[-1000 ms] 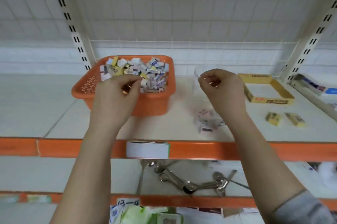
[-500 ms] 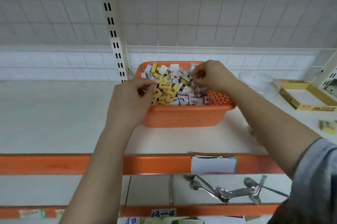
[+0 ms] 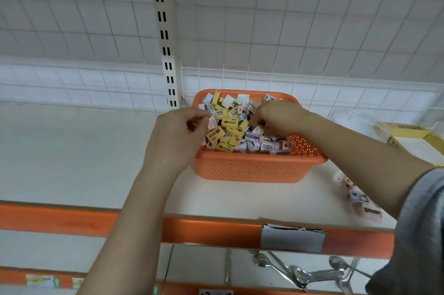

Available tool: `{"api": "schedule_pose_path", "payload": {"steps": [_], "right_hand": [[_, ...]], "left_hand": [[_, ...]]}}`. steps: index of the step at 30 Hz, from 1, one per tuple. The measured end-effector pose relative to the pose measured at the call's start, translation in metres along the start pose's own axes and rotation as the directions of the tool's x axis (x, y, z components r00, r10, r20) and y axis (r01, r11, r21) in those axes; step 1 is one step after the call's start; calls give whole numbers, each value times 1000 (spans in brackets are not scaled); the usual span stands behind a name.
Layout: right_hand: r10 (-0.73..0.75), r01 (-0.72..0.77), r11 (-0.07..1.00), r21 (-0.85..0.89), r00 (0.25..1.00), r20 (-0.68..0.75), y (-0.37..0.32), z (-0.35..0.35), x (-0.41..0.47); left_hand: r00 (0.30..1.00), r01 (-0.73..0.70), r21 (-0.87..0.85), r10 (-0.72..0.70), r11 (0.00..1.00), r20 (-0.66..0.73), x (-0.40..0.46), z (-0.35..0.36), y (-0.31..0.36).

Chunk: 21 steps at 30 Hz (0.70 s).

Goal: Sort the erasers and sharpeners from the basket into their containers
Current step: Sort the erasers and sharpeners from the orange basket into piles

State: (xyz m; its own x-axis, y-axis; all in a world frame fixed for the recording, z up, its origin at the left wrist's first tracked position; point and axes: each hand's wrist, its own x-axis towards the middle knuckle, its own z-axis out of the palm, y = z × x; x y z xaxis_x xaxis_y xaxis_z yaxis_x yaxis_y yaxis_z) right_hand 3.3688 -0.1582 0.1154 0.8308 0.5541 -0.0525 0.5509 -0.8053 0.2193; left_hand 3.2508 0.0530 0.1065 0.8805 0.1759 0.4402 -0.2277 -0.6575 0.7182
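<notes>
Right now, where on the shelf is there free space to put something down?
Bare shelf lies left of the orange basket, and a strip lies between it and the front edge. The right is crowded: clear container, yellow box, loose sharpeners.

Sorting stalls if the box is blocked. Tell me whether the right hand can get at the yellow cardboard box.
Probably yes: the right hand is in the orange basket, and the yellow cardboard box lies open-topped to its right, with only a clear container between.

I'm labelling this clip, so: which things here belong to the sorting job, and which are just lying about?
Job: orange basket, erasers and sharpeners, clear container, yellow box, sorted pieces.
Lying about: metal spoons, paper label.
</notes>
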Motion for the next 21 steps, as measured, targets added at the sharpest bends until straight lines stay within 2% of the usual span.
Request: {"api": "schedule_pose_path", "payload": {"steps": [6, 9, 12, 17, 21], "right_hand": [[-31, 29, 999, -46, 998, -50, 3, -5, -4], [34, -32, 999, 16, 994, -105, 5, -11, -12], [154, -126, 981, 149, 968, -197, 6, -13, -29], [409, -169, 809, 562, 850, -333, -8, -7, -75], [602, -120, 609, 784, 713, -358, -29, 4, -109]], "left_hand": [[1000, 1, 32, -1, 999, 23, 2, 6, 0], [999, -12, 77, 8, 997, 46, 10, 8, 0], [989, -73, 161, 50, 984, 140, 28, 15, 3], [952, -143, 262, 60, 954, 302, 72, 34, 8], [952, -139, 344, 29, 929, 305, 103, 53, 11]]}}
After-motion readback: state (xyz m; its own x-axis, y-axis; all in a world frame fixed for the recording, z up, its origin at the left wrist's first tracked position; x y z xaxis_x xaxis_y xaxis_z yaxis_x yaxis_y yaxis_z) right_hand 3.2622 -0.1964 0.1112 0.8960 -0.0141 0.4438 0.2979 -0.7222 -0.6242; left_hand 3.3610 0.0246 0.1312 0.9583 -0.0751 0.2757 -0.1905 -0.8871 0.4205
